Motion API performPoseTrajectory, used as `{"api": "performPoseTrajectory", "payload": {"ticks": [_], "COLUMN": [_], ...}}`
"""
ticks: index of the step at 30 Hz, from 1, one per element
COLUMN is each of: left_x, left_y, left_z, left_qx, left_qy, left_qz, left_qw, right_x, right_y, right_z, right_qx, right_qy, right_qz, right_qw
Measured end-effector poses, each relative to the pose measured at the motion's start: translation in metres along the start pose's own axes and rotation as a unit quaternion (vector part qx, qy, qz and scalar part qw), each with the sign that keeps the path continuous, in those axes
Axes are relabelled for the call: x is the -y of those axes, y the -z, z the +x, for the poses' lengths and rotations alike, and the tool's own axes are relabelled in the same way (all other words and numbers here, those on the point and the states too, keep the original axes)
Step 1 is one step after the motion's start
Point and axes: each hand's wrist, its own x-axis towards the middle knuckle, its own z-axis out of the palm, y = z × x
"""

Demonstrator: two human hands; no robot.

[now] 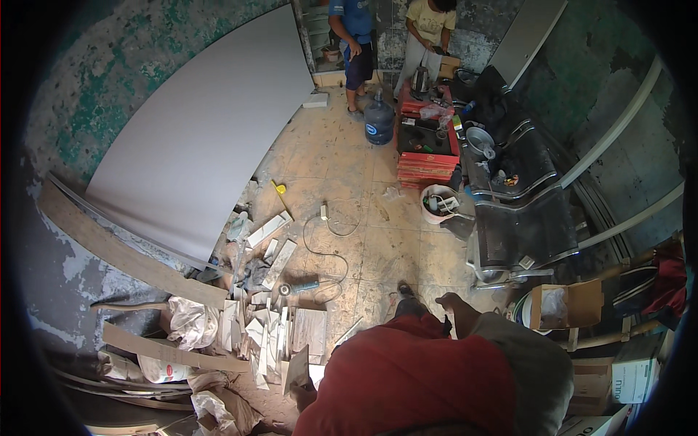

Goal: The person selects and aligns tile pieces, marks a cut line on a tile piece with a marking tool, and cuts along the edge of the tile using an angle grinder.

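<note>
At the bottom, beside my red-clad body, my left hand [302, 392] grips a tan board piece [297, 369], its fingers partly hidden. The piece is upright beside a pile of pale offcuts [269, 330] and a square panel [310, 327]. My right hand [454, 309] reaches out past the red cloth near my grey-clad leg, fingers loosely apart with nothing visible in them. An angle grinder [305, 287] lies on the tiled floor beyond the offcuts, near a dark cord.
A large grey sheet [182, 138] leans left. Two people [352, 29] [429, 25] stand at the back, near a water jug [379, 123] and red tool chest [427, 163]. A bucket [438, 203], black bench seats [520, 229] and an open cardboard box [574, 305] are at right.
</note>
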Motion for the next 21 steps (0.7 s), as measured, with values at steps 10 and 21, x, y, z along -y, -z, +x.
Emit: {"api": "performPoseTrajectory", "payload": {"ticks": [10, 21], "left_x": [0.002, 0.006], "left_y": [-0.002, 0.000], "left_z": [0.000, -0.003], "left_qx": [-0.031, -0.031], "left_qy": [-0.003, -0.007], "left_qz": [0.029, 0.027], "left_qw": [0.999, 0.999], "right_x": [-0.030, -0.012], "right_y": [-0.021, 0.007], "right_z": [0.013, 0.012], "right_qx": [-0.031, 0.075], "right_qy": [0.104, -0.070], "right_qz": [-0.099, -0.042], "right_qw": [0.989, 0.994]}}
